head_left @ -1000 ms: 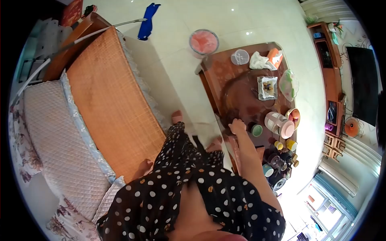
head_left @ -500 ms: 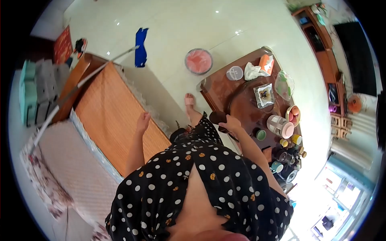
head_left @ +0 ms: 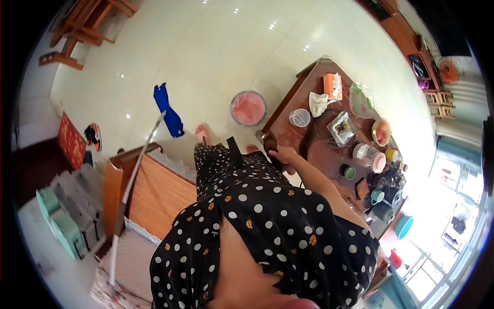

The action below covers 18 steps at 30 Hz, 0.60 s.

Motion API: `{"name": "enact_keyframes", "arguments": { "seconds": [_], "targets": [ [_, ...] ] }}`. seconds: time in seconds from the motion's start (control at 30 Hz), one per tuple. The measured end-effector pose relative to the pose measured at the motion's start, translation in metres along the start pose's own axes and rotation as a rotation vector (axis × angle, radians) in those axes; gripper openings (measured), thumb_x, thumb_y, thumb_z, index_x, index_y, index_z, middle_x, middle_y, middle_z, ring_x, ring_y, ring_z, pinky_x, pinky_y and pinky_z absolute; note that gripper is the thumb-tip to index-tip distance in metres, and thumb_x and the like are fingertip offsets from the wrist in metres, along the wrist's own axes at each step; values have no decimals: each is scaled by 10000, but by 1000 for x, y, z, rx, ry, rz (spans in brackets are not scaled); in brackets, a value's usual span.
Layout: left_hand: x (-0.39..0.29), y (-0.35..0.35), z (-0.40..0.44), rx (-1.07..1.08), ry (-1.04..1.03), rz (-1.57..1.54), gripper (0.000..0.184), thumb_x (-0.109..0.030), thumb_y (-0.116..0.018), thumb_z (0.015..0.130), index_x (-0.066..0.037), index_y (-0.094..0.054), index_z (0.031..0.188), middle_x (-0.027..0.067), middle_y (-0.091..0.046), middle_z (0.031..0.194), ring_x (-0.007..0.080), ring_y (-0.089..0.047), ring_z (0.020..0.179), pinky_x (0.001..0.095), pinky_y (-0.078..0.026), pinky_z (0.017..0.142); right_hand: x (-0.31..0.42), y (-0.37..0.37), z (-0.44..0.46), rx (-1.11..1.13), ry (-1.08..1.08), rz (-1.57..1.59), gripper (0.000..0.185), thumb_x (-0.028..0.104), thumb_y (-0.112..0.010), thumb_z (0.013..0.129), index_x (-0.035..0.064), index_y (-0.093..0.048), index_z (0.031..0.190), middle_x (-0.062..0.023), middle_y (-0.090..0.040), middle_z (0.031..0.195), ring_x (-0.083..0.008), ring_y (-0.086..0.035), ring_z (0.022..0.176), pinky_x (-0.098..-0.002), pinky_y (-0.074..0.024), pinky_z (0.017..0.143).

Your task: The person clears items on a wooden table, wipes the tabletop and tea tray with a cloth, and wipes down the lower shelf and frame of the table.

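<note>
My right hand (head_left: pixel 285 158) is low at the near left corner of the brown coffee table (head_left: pixel 288 121). Its fingers are closed around a dark brown object (head_left: pixel 270 146), whose kind I cannot make out. My left hand is out of view. Nearest to the right hand on the tabletop are a clear plastic cup (head_left: pixel 299 118) and a green-topped jar (head_left: pixel 348 172). A round bin with a pink liner (head_left: pixel 248 108) stands on the floor beyond the hand, beside the table.
A flat mop with a blue pad (head_left: pixel 169 110) lies with its pole across the wooden sofa's arm (head_left: pixel 121 180). A tissue box (head_left: pixel 333 86), a fruit bowl (head_left: pixel 381 132) and several jars crowd the table. Wooden stools (head_left: pixel 85 28) stand far left; shoes (head_left: pixel 93 136) lie by a red mat.
My view has turned and shifted, and my body has moved forward along the table. The left hand has dropped out of view. The right hand still grips the dark brown object.
</note>
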State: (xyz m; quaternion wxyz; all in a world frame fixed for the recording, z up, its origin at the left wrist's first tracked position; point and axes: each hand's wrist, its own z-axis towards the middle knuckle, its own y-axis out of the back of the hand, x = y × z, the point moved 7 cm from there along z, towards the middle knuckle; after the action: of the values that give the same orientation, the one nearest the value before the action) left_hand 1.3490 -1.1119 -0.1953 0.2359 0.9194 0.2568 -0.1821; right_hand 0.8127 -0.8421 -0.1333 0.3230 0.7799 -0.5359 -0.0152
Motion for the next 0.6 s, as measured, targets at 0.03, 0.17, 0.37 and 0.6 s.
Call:
{"name": "enact_keyframes", "arguments": {
  "seconds": [0.03, 0.17, 0.37, 0.6],
  "targets": [
    [-9, 9, 13, 38, 31, 57, 294, -260, -505, 934, -12, -605, 1056, 129, -631, 935, 272, -594, 867, 398, -478, 780, 15, 12, 1, -44, -37, 42, 665, 613, -452, 889, -6, -607, 1077, -228, -636, 1113, -404, -594, 1056, -474, -464, 891],
    [-82, 82, 89, 87, 43, 232, 306, -276, -486, 936, -11, -615, 1018, 163, -629, 952, 320, -591, 882, 431, -475, 791, 60, 30, 56, -153, -142, 200, 622, 532, -473, 905, -40, -534, 1140, -286, -621, 1069, -430, -590, 1029, -486, -460, 880],
    [-250, 280, 266, -15, -340, 983, 338, -299, -458, 938, -10, -631, 960, 214, -626, 978, 392, -586, 904, 481, -470, 808, 151, 92, 87, -300, -20, 355, 500, 393, -712, 764, -10, -605, 1039, -220, -647, 1028, -382, -615, 976, -449, -478, 836],
    [-670, 193, 288, -90, -759, 217, 404, -263, -585, 907, -2, -535, 1211, 94, -618, 1069, 137, -587, 938, 282, -473, 827, 156, 128, 79, -330, -199, 557, 580, 460, -750, 695, 18, -662, 1061, -211, -678, 979, -348, -649, 940, -418, -497, 824]
  ]
}}
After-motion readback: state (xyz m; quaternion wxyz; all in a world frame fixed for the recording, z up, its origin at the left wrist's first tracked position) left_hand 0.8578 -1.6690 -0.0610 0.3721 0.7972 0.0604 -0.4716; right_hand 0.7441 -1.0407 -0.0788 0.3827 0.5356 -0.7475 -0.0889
